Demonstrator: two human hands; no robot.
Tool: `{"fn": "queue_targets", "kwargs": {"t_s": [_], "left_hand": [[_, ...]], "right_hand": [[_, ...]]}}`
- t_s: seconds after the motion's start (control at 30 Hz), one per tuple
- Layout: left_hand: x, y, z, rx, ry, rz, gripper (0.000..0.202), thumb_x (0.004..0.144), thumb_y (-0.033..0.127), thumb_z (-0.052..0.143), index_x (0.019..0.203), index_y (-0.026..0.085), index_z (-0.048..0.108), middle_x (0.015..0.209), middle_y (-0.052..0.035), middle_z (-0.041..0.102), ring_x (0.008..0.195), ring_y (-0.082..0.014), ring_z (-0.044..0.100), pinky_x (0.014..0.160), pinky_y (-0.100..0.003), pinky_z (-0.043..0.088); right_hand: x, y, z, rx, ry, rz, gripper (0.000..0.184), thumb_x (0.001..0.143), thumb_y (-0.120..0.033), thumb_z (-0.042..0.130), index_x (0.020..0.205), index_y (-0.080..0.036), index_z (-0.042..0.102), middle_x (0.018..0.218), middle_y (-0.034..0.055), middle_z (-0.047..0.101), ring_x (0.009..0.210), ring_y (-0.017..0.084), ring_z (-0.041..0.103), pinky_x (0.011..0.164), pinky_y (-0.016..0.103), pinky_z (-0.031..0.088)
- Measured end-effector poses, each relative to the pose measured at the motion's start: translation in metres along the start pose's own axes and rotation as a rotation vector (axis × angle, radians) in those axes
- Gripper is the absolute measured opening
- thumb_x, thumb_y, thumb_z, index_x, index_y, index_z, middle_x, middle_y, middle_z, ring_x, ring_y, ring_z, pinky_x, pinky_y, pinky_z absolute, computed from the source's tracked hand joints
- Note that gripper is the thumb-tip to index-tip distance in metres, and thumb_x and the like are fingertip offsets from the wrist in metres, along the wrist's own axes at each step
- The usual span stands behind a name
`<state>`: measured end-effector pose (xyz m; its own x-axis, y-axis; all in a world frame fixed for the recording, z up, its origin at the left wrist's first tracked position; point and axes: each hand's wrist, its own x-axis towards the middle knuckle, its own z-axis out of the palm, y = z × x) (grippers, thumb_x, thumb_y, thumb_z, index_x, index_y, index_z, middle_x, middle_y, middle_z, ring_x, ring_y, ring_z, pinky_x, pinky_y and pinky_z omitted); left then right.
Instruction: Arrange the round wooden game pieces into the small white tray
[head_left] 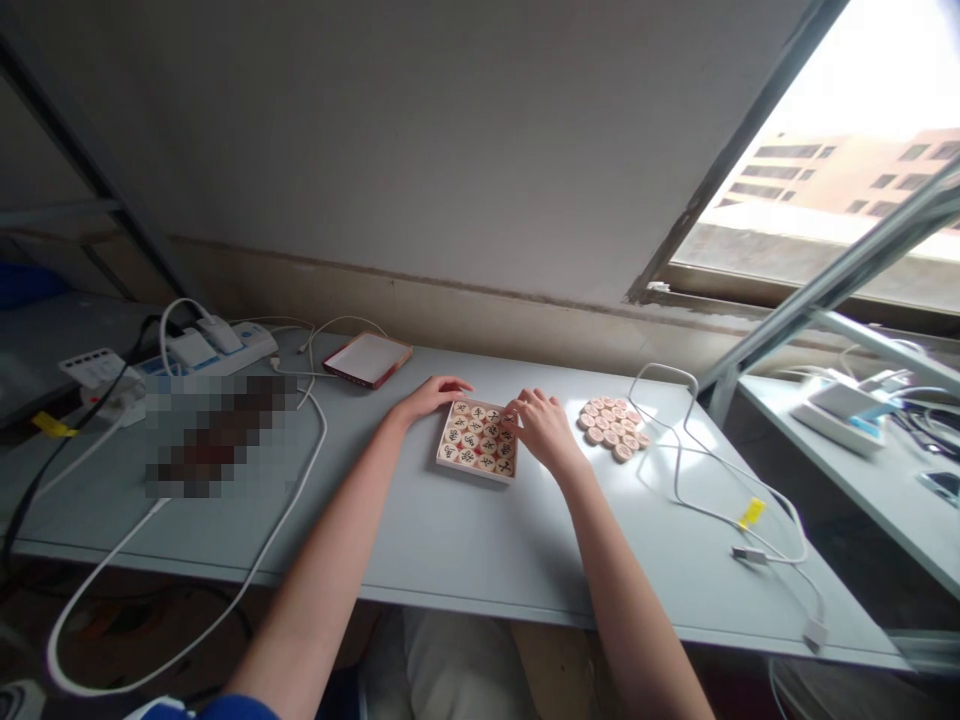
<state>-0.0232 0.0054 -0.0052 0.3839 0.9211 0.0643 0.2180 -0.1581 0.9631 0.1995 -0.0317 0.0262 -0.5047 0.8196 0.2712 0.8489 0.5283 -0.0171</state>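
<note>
A shallow open box (pixel 475 474) sits mid-table, filled with rows of round wooden Chinese chess pieces (pixel 469 440) bearing dark characters. My left hand (pixel 433 397) rests at the box's far left corner, its fingers stretched out along the rim and holding nothing. Over the far right corner, my right hand (pixel 541 420) has its fingers bent down and closed about a piece in the end place of the far row. Those fingertips partly hide that piece. To the right of this hand, a cluster of Chinese chess pieces with reddish characters (pixel 611 425) lies flat on the table.
The box lid (pixel 367 360) lies upturned near the wall. White cables (pixel 679 470) loop across the table's right side, and another cable (pixel 304 480) curves at left. A power strip (pixel 217 345) with plugs stands back left, beside a blurred-out patch. A side shelf (pixel 847 480) adjoins at right.
</note>
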Motion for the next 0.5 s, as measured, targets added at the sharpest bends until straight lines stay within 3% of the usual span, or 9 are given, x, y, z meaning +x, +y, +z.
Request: {"fn": "queue_targets", "kwargs": {"t_s": [0.17, 0.3, 0.4, 0.5], "left_hand": [[0.000, -0.003, 0.000, -0.011, -0.002, 0.008, 0.030, 0.072, 0.030, 0.056, 0.096, 0.013, 0.062, 0.097, -0.0076, 0.062, 0.089, -0.0177, 0.054, 0.079, -0.029, 0.040], [0.001, -0.007, 0.000, -0.012, 0.023, 0.009, 0.029, 0.071, 0.030, 0.056, 0.095, 0.014, 0.063, 0.097, -0.0068, 0.062, 0.089, -0.0176, 0.054, 0.080, -0.028, 0.040], [0.001, -0.007, 0.000, -0.024, 0.026, 0.006, 0.029, 0.071, 0.029, 0.056, 0.094, 0.013, 0.063, 0.097, -0.0073, 0.062, 0.090, -0.0179, 0.054, 0.080, -0.028, 0.040], [-0.001, -0.005, 0.000, -0.030, 0.023, 0.008, 0.028, 0.071, 0.029, 0.057, 0.094, 0.013, 0.063, 0.097, -0.0075, 0.061, 0.091, -0.0181, 0.054, 0.080, -0.028, 0.040]], "right_hand": [[0.001, -0.010, 0.003, -0.118, 0.046, 0.117, 0.022, 0.077, -0.037, 0.056, 0.071, -0.017, 0.062, 0.075, 0.0113, 0.056, 0.075, 0.022, 0.046, 0.065, 0.036, 0.033], [0.002, -0.019, 0.004, -0.123, 0.008, 0.212, 0.020, 0.075, -0.035, 0.058, 0.070, -0.016, 0.062, 0.075, 0.0126, 0.057, 0.074, 0.023, 0.048, 0.064, 0.036, 0.033], [0.003, -0.018, 0.000, -0.039, -0.042, 0.247, 0.016, 0.074, -0.031, 0.056, 0.071, -0.016, 0.063, 0.076, 0.0117, 0.059, 0.075, 0.023, 0.049, 0.063, 0.034, 0.032], [0.004, -0.005, -0.005, 0.142, -0.040, 0.294, 0.021, 0.074, -0.038, 0.053, 0.074, -0.020, 0.064, 0.076, 0.0078, 0.059, 0.075, 0.022, 0.051, 0.062, 0.031, 0.032]]}}
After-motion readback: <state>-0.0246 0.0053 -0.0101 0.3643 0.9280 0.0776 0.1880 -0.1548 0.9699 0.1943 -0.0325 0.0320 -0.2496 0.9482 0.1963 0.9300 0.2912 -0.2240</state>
